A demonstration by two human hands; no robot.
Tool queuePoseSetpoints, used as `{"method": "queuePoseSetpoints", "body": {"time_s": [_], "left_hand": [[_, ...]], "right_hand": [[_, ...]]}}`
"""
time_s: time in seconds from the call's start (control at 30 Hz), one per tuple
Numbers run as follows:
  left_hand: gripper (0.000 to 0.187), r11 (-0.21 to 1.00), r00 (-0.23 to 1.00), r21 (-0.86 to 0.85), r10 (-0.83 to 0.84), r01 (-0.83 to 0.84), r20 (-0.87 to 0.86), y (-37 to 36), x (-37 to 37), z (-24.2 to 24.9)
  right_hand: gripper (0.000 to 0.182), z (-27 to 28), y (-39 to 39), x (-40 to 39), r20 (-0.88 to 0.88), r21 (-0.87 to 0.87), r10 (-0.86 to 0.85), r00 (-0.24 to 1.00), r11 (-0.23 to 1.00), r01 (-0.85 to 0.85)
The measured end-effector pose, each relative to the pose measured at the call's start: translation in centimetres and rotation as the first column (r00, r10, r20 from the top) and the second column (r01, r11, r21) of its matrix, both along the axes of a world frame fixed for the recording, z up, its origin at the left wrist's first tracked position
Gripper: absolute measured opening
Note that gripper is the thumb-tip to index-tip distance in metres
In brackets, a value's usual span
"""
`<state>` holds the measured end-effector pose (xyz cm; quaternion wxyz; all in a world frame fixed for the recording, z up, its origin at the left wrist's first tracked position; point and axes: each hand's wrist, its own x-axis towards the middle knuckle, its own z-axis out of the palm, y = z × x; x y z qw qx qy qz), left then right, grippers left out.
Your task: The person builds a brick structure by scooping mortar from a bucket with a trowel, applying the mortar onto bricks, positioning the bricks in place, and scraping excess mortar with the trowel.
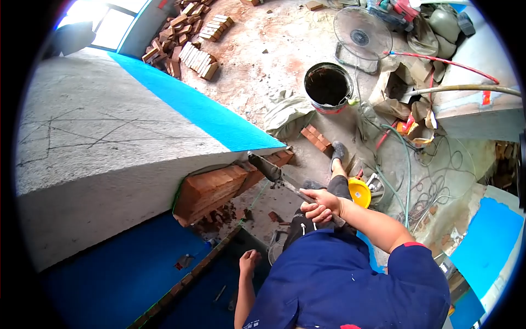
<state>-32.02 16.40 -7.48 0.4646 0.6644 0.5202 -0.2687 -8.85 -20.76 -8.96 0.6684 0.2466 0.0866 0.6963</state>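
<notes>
My right hand [322, 206] is wrapped round the handle of a trowel [265, 167]. The trowel's blade points away to the left, and grey mortar appears to lie on it. Its tip is close to the end of a red brick course [216, 189], which runs along the edge of a rough grey wall [120, 148] with a blue painted band. Lower down, my left hand [249, 262] hangs apart from the brickwork with its fingers curled. Whether anything small is between those fingers is hidden.
A bucket of dark mix [327, 85] stands ahead, with stacked bricks [316, 138] nearer my feet. A yellow bowl [359, 192] is beside my leg. Hoses [406, 170] and cables trail at right. Farther off are a fan [359, 37] and a brick pile [181, 30].
</notes>
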Motion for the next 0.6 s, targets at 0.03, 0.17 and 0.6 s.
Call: {"method": "queuePoseSetpoints", "body": {"time_s": [0.03,0.17,0.6], "left_hand": [[0.026,1.000,1.000,-0.014,0.004,-0.004,0.014,-0.3,0.3,0.1],[0.026,0.998,0.998,-0.058,0.036,-0.033,0.048,-2.4,1.6,0.7],[0.022,0.997,0.998,-0.070,0.032,-0.028,0.056,-3.4,2.2,0.5]], "right_hand": [[0.066,-0.1,-0.1,0.3,0.017,-0.011,0.029,0.999,1.000,-0.029],[0.068,-0.7,0.0,1.0,0.065,0.017,0.049,0.997,0.999,-0.050],[0.070,1.1,0.8,0.1,-0.191,0.276,0.093,0.977,0.960,-0.037]]}}
